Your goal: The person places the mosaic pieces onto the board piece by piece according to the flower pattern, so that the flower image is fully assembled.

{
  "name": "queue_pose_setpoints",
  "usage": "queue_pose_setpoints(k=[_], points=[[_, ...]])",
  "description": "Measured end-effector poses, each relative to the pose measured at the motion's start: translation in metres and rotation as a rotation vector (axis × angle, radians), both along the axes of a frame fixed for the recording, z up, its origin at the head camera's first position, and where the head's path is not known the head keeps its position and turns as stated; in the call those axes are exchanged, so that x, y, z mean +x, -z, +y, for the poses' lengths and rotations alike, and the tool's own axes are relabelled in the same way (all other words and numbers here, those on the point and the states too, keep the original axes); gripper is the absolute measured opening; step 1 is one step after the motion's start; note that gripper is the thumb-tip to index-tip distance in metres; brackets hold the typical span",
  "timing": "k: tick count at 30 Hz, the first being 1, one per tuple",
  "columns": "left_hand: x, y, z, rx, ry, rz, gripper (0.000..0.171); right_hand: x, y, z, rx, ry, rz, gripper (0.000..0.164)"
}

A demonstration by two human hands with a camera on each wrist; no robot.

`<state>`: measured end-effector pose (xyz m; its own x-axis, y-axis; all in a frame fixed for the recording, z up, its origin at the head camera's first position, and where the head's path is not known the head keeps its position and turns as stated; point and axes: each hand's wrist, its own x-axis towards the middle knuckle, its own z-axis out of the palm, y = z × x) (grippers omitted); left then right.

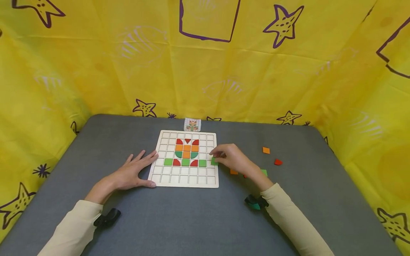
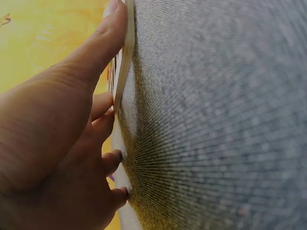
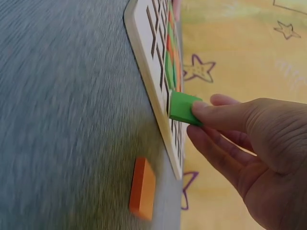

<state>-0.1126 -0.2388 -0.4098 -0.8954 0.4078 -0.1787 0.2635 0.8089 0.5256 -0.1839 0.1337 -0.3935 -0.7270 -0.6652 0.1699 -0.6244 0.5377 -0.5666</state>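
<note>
A pale wooden grid board (image 1: 179, 179) lies on the grey table, with red, orange and green tiles set in its middle squares. My right hand (image 1: 232, 156) pinches a green square tile (image 3: 182, 107) between thumb and fingers at the board's right edge. This tile lines up with the row of green squares and red quarter-rounds, and in the right wrist view it is tilted against the grid. At the left edge, my left hand (image 1: 132, 173) spreads its fingers, thumb at the lower left corner and fingertips along the side; the left wrist view shows the thumb (image 2: 98, 48) on the rim.
A small pattern card (image 1: 192, 124) lies behind the board. To the right are loose tiles: an orange square (image 1: 266, 150), a red piece (image 1: 278, 162), another orange tile (image 1: 234, 171) near the board and a green one (image 1: 264, 172) partly behind the right forearm. Yellow cloth (image 1: 205, 71) hangs around the table.
</note>
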Motion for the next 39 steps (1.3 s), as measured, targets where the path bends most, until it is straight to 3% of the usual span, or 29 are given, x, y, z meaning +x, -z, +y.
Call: queue_pose_setpoints(k=[18, 39], points=[[0.0, 0.003, -0.003, 0.02, 0.007, 0.037, 0.109, 0.005, 0.001, -0.049, -0.078, -0.122, -0.043, 0.019], [0.0, 0.003, -0.003, 0.037, 0.022, 0.028, 0.107, 0.013, 0.005, -0.089, -0.032, -0.174, -0.088, 0.02]])
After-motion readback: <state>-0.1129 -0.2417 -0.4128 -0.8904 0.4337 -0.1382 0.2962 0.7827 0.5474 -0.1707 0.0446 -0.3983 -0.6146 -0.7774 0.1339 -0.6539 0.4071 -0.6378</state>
